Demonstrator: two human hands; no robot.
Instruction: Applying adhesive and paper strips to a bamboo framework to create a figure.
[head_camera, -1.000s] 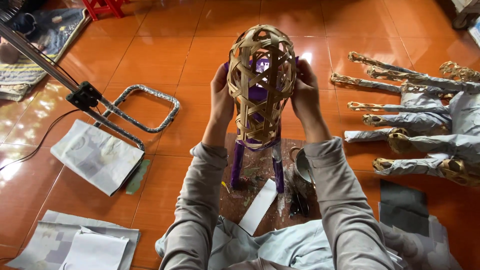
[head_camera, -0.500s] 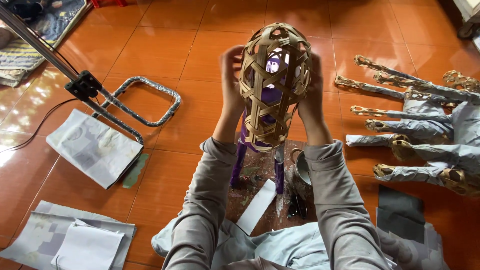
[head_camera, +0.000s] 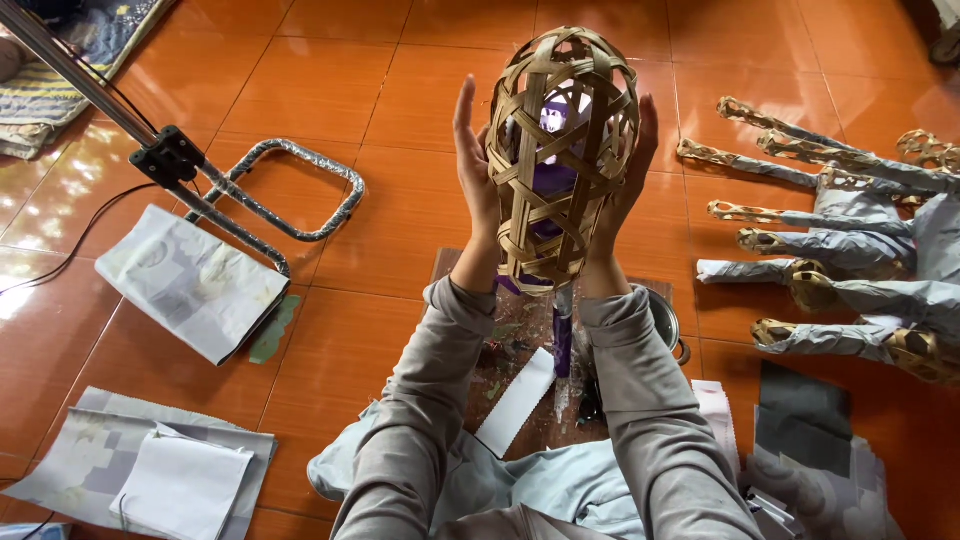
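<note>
Where hands (head_camera: 478, 165) work, glossy orange tiles (head_camera: 330, 70), perhaps damp.

woven cage (head_camera: 560, 150) between hands | paper-wrapped sticks (head_camera: 850, 250) right | metal stand (head_camera: 200, 180) left

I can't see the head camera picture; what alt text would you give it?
Two hands, the left hand and right hand, cup an egg-shaped woven bamboo frame with something purple inside, above an orange tiled floor. Paper-wrapped woven pieces lie to the right, and folded paper sheets and a metal stand to the left.
</note>
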